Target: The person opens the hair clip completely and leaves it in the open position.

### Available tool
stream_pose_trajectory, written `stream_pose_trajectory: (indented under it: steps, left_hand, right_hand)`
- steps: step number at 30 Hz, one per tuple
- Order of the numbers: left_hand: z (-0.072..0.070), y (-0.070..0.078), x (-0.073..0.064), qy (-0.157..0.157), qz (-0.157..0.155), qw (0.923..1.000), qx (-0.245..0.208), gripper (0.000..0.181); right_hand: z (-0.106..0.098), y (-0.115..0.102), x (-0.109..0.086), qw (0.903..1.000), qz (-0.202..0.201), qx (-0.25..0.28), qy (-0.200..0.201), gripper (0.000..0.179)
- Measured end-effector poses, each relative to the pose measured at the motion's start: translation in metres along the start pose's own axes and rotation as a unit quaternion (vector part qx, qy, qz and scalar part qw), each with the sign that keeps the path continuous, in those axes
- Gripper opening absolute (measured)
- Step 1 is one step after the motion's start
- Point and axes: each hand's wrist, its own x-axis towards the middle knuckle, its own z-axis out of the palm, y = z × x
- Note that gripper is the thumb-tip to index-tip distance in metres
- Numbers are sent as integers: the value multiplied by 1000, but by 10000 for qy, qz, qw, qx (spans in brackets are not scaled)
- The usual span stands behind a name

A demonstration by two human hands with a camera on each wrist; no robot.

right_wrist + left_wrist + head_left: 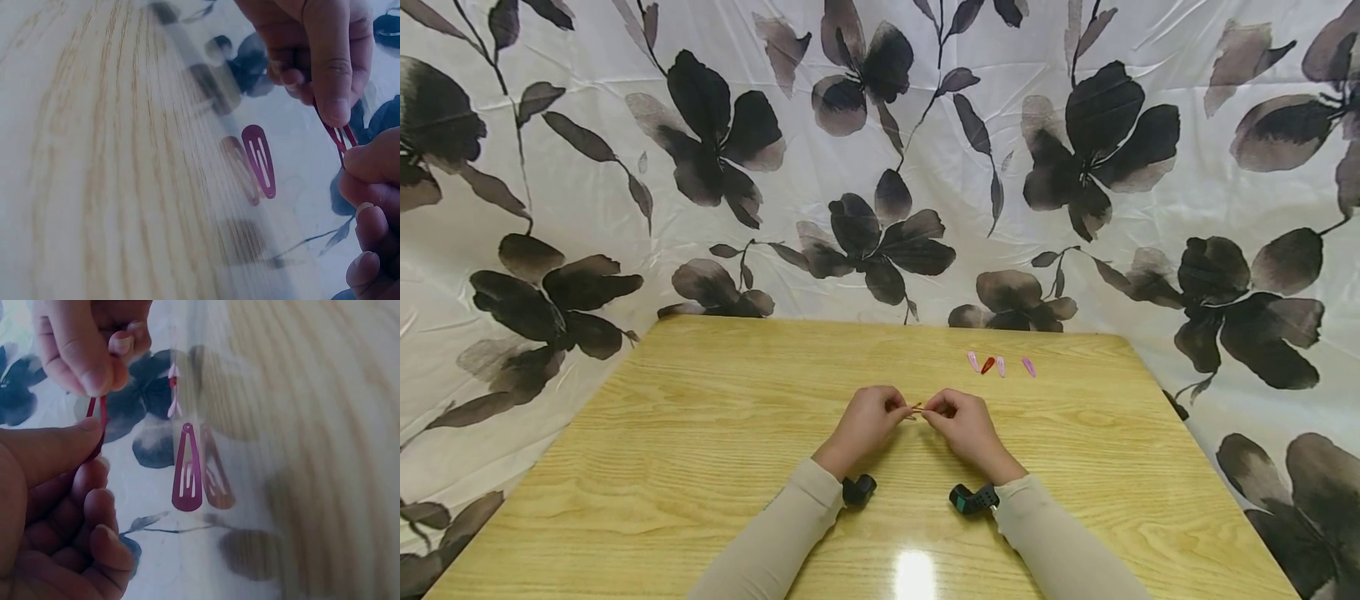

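Observation:
Above the middle of the table, my left hand (868,418) and right hand (964,422) face each other, holding a small red snap hair clip (917,409) between them. Each hand pinches one end with thumb and index finger. In the left wrist view the narrow strips of the clip (104,411) stand slightly apart between the fingertips. The right wrist view has the same red strips (352,134) there; the fingers cover both ends. A purple-red snap clip (187,481) appears beside the hands, with a faint double next to it.
Farther back on the wood-grain table (737,467) lie a pink clip (973,361), a red clip (988,365), another pink clip (1001,367) and a purple clip (1028,367). Behind the table hangs a floral cloth (970,192). Dark wrist cameras (859,490) sit at the cuffs.

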Motion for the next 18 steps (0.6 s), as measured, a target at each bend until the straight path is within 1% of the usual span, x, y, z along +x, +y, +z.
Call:
stream_pose_trajectory:
  steps: [7,12,18]
  left_hand:
    - [-3,0,1,-353,50,9993,118,11]
    - [-5,-1,1,-566,50,9982,178,10]
    - [-5,-3,1,-760,49,9966,314,10]
  right_hand:
    - [-1,1,0,10000,38,-4,-65,5]
    - [-2,2,0,9998,81,-25,-198,4]
    - [-2,3,-1,9990,-15,-73,-432,12]
